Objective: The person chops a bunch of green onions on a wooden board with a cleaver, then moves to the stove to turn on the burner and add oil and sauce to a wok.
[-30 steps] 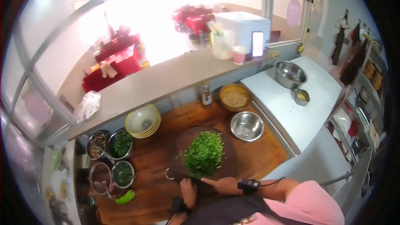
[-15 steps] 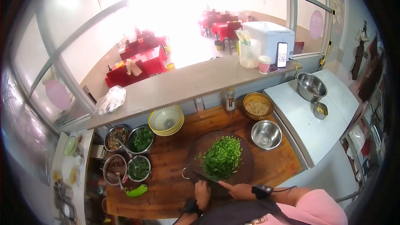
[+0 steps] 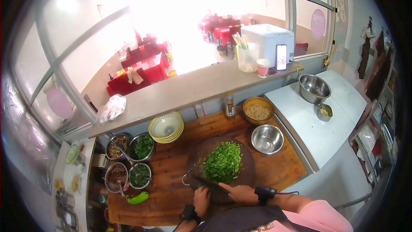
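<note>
A heap of chopped green vegetables lies on a round dark chopping board with a metal ring handle at its left. My right hand is closed around a knife; its dark blade points left across the board's near part, beside the heap. My left hand is at the board's near-left edge, close to the blade, with its fingers curled together. Whatever may be under those fingers is hidden. A green pepper lies on the wooden table to the left.
Several metal containers of chopped ingredients stand at the left, beside stacked bowls. An empty steel bowl, a brown bowl and a seasoning jar stand behind and right of the board. A ledge runs behind the table.
The view has shifted slightly, so most things appear a little further left. The knife blade shows more plainly over the board. My right hand keeps its grip, and the heap looks much the same.
</note>
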A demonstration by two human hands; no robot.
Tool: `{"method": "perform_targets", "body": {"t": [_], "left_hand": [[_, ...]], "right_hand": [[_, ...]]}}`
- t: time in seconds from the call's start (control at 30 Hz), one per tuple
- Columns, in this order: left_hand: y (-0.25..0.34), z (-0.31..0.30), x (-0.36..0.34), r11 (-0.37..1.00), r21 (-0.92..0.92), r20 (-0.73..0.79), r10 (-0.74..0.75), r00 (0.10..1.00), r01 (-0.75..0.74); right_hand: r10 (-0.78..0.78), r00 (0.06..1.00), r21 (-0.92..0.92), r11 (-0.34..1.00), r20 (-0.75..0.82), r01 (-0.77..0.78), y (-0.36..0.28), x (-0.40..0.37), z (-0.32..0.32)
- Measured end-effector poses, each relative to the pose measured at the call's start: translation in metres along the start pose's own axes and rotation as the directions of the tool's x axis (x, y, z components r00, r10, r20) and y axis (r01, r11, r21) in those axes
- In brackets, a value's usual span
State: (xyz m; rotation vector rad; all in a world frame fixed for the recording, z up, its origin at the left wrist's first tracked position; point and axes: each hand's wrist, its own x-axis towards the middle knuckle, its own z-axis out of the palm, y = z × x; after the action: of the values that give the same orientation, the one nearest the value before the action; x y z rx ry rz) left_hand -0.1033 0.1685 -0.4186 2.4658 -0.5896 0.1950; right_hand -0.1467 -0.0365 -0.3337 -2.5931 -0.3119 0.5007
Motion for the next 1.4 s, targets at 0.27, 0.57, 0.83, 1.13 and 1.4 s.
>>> {"method": "perform_targets", "body": {"t": [0.27, 0.57, 0.83, 1.13, 1.4], "left_hand": [[0.002, 0.010, 0.017, 0.997, 0.067, -0.029, -0.029, 0.999, 0.031], [0.008, 0.015, 0.023, 0.998, -0.050, -0.100, -0.039, 0.994, 0.034], [-0.005, 0.002, 0.022, 0.994, -0.107, -0.118, -0.046, 0.992, 0.034], [-0.007, 0.021, 0.025, 0.994, -0.107, -0.131, -0.045, 0.990, 0.031], [-0.007, 0.015, 0.021, 0.989, -0.149, -0.102, -0.035, 0.994, 0.019]], "right_hand": [[0.028, 0.999, 0.022, 0.999, 0.015, -0.029, 0.024, 0.000, -0.016], [-0.192, 0.980, -0.037, 0.981, -0.058, 0.190, 0.026, -0.003, -0.023], [-0.036, 0.998, -0.120, 0.992, 0.044, 0.041, -0.001, -0.006, -0.045], [-0.010, 0.990, -0.161, 0.986, 0.137, 0.032, -0.008, -0.006, -0.048], [-0.006, 0.996, 0.004, 1.000, 0.085, 0.005, 0.011, 0.014, -0.014]]}}
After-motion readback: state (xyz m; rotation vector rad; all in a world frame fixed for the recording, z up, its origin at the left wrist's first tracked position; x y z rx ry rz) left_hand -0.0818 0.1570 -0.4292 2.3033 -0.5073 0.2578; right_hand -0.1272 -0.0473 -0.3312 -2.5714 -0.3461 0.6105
